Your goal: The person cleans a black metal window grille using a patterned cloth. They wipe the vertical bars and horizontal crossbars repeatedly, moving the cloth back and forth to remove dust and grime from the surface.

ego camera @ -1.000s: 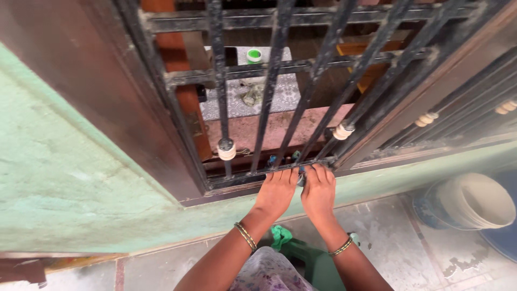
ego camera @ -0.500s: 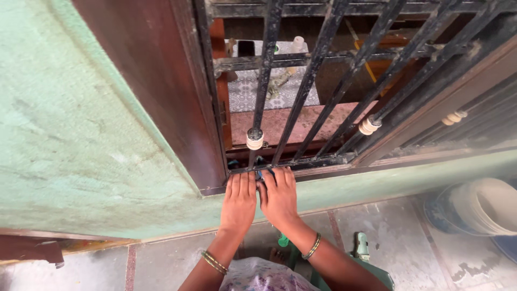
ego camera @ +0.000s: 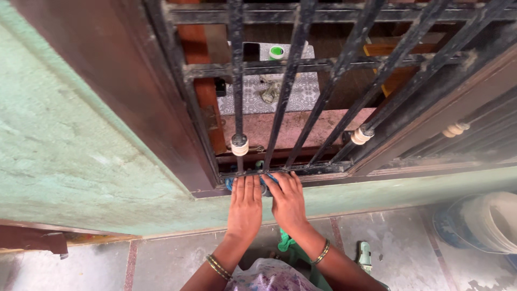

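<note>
Both hands lie flat, side by side, on the bottom rail of a black iron window grille [ego camera: 301, 81]. The left hand [ego camera: 245, 205] has its fingers straight and close together, pointing up to the rail. The right hand [ego camera: 289, 200] is just beside it, with fingers also stretched out and a little spread. Under the fingertips of both hands a blue cloth [ego camera: 230, 184] shows; only small parts of it are visible at the rail, so the hands press on it more than they grasp it. Whether any finger is curled around the cloth, I cannot tell. Each wrist carries thin bangles.

The grille has vertical bars and one cross bar, all dusty and a little rusty. Two pale rings [ego camera: 239, 145] sit low on the bars. A dark brown wooden frame [ego camera: 134, 91] goes around the window. The wall [ego camera: 64, 156] is painted light green, rough and stained, and it continues as a sill band under the frame.

Behind the bars there is a patterned surface with a small container with a green lid [ego camera: 276, 52] on it, and a reddish ledge below.

The floor [ego camera: 161, 264] below is grey tile with dirty patches. At the right edge stands a pale bucket [ego camera: 490, 221] on it.
</note>
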